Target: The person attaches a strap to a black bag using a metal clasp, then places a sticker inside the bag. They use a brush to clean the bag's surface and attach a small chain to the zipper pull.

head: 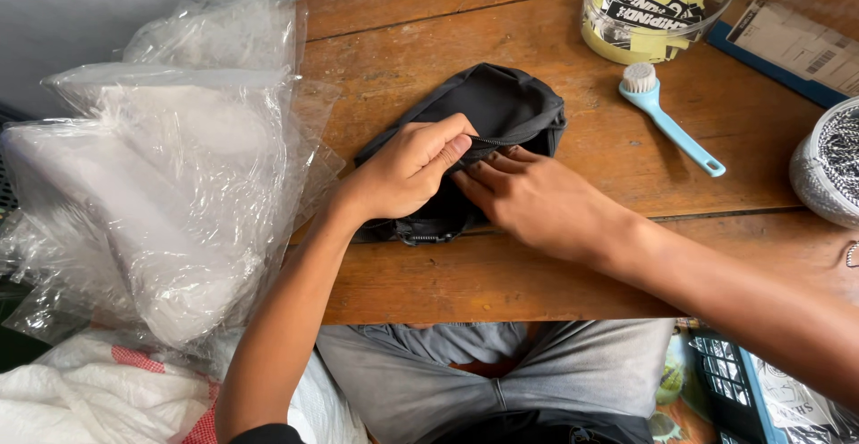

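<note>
The dark grey fabric pouch [483, 131] lay mid-desk on the worn wooden desk [573, 265], towards its near edge. The left hand [407, 171] pinched the zipper pull between closed thumb and forefinger; the right hand [537, 202] pressed flat, fingers extended, gripping nothing. Keeping the cloth taut should ease the slider.

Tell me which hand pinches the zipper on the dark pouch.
The left hand pinches it on the dark pouch; the right hand only lies flat beside it.
</note>
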